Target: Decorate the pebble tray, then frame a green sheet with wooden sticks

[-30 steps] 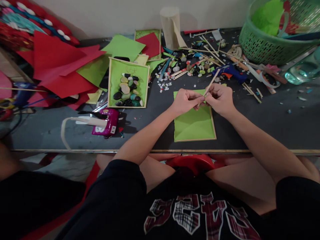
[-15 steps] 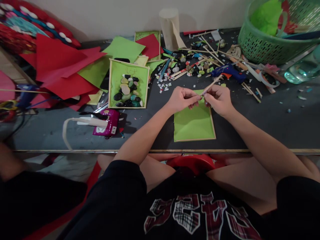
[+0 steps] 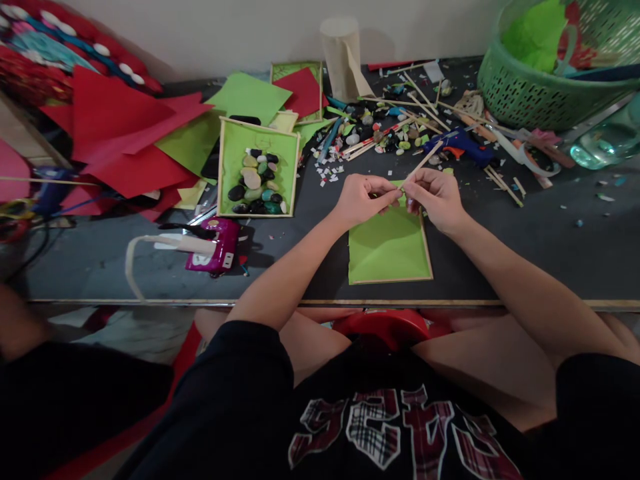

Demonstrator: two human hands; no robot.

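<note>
Over the far edge of a green sheet (image 3: 387, 247), my two hands meet at a thin wooden stick (image 3: 429, 157). My right hand (image 3: 437, 199) pinches this stick, whose free end points up and away to the right. The closed fingertips of my left hand (image 3: 367, 199) are at its near end; what exactly lies between them is too small to see. Light wooden strips edge the green sheet along its right and near sides. My hands cover part of its far edge.
Left of my hands, a framed green panel (image 3: 227, 173) carries several pebbles, near a purple glue gun (image 3: 220, 247). Beyond lie scattered sticks and stones, a blue glue gun (image 3: 463, 147), a paper roll (image 3: 340, 57), a green basket (image 3: 530, 93) and red paper (image 3: 115, 127). Another person's arm (image 3: 20, 327) shows at left.
The stick has tilted more steeply, its free end swinging slightly up and left. My right-hand fingers have shifted a little around it, while my left hand stays nearly in place.
</note>
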